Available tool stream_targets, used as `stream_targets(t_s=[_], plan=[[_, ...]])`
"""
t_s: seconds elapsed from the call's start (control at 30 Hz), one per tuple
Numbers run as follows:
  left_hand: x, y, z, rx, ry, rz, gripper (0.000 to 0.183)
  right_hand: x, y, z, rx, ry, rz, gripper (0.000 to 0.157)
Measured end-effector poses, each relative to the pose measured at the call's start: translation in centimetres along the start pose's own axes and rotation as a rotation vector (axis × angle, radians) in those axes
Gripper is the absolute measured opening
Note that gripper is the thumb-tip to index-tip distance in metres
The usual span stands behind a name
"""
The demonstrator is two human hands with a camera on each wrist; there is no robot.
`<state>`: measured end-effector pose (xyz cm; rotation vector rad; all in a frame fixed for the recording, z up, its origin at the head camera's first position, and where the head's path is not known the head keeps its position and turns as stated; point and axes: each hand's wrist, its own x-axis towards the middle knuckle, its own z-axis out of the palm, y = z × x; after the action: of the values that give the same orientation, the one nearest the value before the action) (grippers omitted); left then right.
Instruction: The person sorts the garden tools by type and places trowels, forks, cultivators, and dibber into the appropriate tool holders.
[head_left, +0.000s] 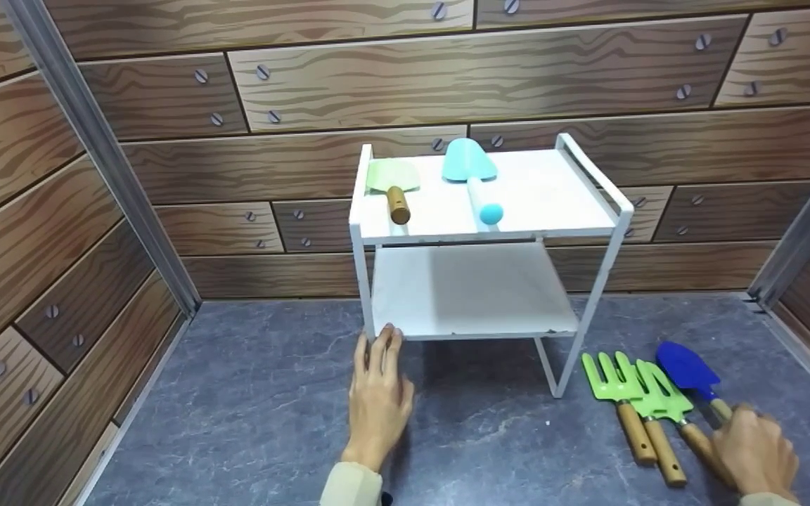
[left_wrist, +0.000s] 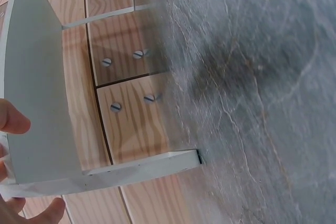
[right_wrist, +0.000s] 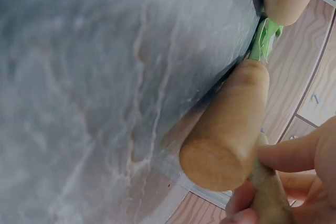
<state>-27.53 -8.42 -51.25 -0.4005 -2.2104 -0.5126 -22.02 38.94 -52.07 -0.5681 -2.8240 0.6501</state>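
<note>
While the right hand (head_left: 756, 453) pinches the handle (right_wrist: 269, 195) of a blue hand trowel (head_left: 688, 367) between curled thumb and fingers, the left hand (head_left: 378, 407) touches a white two-tier rack (head_left: 489, 235) with its fingers extended and slightly spread. The left fingertips rest at the front-left corner of the lower shelf (head_left: 475, 284), beside the front-left leg (head_left: 363, 281); they are not wrapped round any object. The blue blade lies ahead of the right fingers, slightly to their left, near the gray marbled floor (head_left: 257, 393); whether it touches that surface cannot be determined. Immediately left of the right fingers, a wooden-handled green tool (head_left: 700, 444) lies close beside the gripped handle. Farther left of these fingers are a second wooden-handled green tool (head_left: 666, 453) and a green hand fork (head_left: 612, 379); the green heads overlap. Above and beyond the left fingers, the upper shelf (head_left: 545, 190) carries a pale green scoop (head_left: 392, 174) with a brown handle and, to its right, a turquoise hand trowel (head_left: 470, 161). Behind the rack, beyond both sets of fingers, stands a wood-plank-patterned wall (head_left: 391, 84).
</note>
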Motion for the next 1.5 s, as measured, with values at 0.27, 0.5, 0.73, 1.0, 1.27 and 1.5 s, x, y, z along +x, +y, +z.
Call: stream_targets(t_s=[0.27,0.5,0.73,1.0,1.27,1.5], plan=[[-0.1,-0.1,0.0,0.005,0.002,0.004,0.067,-0.3,-0.5,0.3,0.045,0.037,-0.004,0.028],[0.1,-0.1,-0.1,0.016,-0.007,0.005,0.066,-0.4,-1.2,0.7,0.090,0.021,-0.007,0.043],[0.2,-0.1,-0.1,0.006,-0.007,0.001,0.067,-0.6,-2.2,0.6,0.141,0.086,-0.076,0.039],[0.0,0.1,-0.2,0.005,-0.025,-0.014,0.066,-1.4,-3.1,1.0,0.217,0.196,-0.155,0.033],[0.0,0.1,-0.2,0.002,-0.038,-0.028,0.067,-1.9,-3.8,1.2,0.259,0.229,-0.156,0.030],[0.0,0.1,-0.1,-0.009,-0.024,-0.023,0.069,-2.1,-4.4,1.2,0.290,0.206,-0.117,0.030]])
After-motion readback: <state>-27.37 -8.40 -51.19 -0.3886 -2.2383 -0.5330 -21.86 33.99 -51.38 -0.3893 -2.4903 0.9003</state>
